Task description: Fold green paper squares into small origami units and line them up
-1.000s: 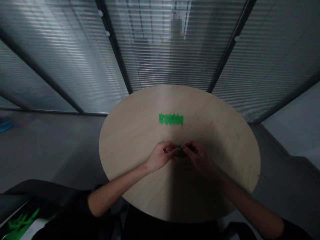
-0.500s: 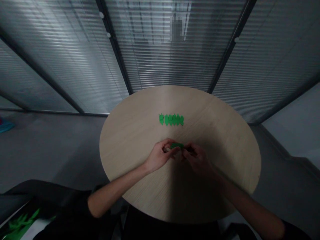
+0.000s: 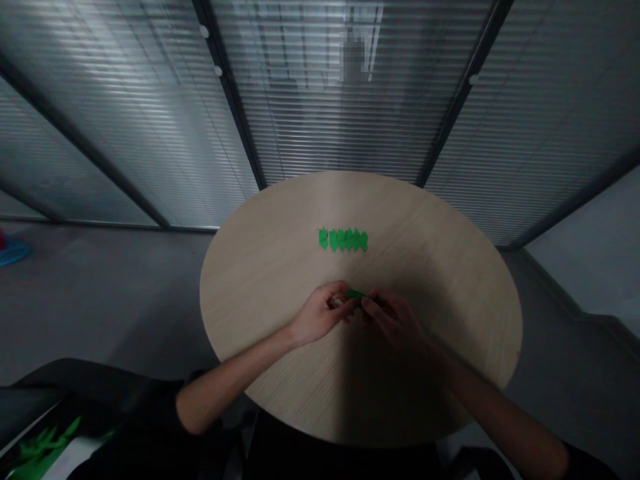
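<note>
A small green piece (image 3: 355, 293) is pinched between my two hands above the near middle of the table; it looks thin and folded, and my fingers cover much of it. My left hand (image 3: 323, 312) grips its left end between thumb and fingers. At its right end, my right hand (image 3: 397, 319) closes thumb and fingertips on it, partly in shadow. Beyond the hands, a row of several green leaf-shaped pieces (image 3: 349, 240) lies flat on the round wooden table (image 3: 265, 267), mostly side by side, the leftmost slightly apart.
At the lower left, more green pieces (image 3: 45, 445) lie beside something white (image 3: 75, 460) on a dark surface. Glass partitions with blinds (image 3: 345, 127) stand behind the table. A blue object (image 3: 15, 253) rests on the floor at the far left.
The green piece has turned or folded between my fingers and shows less of itself now. Both hands shift only slightly; the row of leaf-shaped pieces stays put.
</note>
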Demonstrator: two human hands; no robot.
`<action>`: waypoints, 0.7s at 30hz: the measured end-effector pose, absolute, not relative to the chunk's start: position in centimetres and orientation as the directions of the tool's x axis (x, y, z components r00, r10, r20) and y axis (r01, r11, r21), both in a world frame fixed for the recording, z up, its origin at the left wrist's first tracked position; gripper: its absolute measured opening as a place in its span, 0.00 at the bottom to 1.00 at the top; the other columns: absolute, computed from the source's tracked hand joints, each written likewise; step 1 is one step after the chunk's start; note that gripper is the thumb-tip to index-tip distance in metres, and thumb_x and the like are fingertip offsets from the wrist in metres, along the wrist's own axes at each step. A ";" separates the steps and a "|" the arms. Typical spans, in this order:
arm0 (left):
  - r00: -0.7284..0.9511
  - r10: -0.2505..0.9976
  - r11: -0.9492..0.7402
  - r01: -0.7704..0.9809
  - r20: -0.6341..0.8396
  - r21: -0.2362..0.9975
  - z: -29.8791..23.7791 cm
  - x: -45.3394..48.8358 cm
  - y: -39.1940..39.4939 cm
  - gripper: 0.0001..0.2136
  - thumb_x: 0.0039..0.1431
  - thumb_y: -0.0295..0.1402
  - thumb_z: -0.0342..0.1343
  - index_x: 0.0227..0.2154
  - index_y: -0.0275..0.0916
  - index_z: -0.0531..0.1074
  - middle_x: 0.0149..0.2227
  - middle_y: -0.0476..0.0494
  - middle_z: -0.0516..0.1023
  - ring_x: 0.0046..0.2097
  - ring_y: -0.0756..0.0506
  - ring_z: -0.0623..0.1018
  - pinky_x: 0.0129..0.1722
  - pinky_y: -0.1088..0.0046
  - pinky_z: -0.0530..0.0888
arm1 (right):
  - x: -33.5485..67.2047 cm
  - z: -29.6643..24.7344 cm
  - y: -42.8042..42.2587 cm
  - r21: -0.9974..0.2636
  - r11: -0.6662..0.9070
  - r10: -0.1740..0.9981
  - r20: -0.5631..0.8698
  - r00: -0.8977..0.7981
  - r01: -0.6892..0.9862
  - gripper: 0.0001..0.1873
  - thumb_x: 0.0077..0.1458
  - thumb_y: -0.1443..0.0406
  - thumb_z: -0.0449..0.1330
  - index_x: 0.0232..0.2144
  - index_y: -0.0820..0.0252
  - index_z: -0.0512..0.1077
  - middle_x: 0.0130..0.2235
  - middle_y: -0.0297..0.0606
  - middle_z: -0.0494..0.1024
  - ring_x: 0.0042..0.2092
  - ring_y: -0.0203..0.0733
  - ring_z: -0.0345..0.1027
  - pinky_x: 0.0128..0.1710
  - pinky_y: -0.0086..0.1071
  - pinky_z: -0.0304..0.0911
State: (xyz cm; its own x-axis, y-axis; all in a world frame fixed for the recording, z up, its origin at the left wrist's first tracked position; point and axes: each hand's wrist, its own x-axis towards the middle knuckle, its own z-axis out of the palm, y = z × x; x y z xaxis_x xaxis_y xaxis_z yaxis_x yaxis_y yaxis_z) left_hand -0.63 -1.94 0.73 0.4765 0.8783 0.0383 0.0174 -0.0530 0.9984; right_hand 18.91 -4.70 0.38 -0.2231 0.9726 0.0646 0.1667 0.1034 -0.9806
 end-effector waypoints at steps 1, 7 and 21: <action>0.480 0.877 -0.047 0.014 0.035 0.999 0.8 -0.6 -2.0 0.15 0.64 0.44 0.64 0.34 0.36 0.72 0.27 0.49 0.75 0.28 0.51 0.77 0.29 0.75 0.76 | 18.9 0.5 -4.7 -0.977 0.114 0.971 0.071 -0.230 0.179 0.23 0.63 0.46 0.60 0.29 0.57 0.72 0.27 0.35 0.74 0.28 0.38 0.69 0.28 0.30 0.65; 0.472 0.879 -0.066 -0.016 0.065 0.998 0.9 -0.5 -2.2 0.16 0.64 0.46 0.63 0.33 0.37 0.70 0.26 0.49 0.75 0.28 0.50 0.77 0.28 0.75 0.76 | 19.0 1.2 -4.8 -0.958 0.170 0.964 0.113 -0.241 0.229 0.23 0.66 0.47 0.58 0.27 0.57 0.73 0.26 0.35 0.75 0.29 0.39 0.69 0.30 0.31 0.66; 0.351 0.929 -0.072 -0.137 0.116 0.988 1.1 -0.5 -2.0 0.14 0.63 0.42 0.64 0.40 0.35 0.73 0.27 0.48 0.79 0.27 0.50 0.80 0.28 0.74 0.80 | 18.6 0.3 -4.4 -0.995 0.093 0.969 0.086 -0.233 0.019 0.20 0.65 0.48 0.61 0.35 0.58 0.77 0.33 0.39 0.80 0.29 0.38 0.74 0.30 0.32 0.71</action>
State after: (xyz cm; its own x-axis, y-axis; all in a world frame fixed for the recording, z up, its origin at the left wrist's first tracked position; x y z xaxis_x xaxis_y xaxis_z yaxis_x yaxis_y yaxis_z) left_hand -0.49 -2.02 1.13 0.3512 0.9291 0.1159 -0.1366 -0.0716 0.9880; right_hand 18.64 -4.40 0.31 -0.2332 0.9686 0.0862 0.0190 0.0931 -0.9955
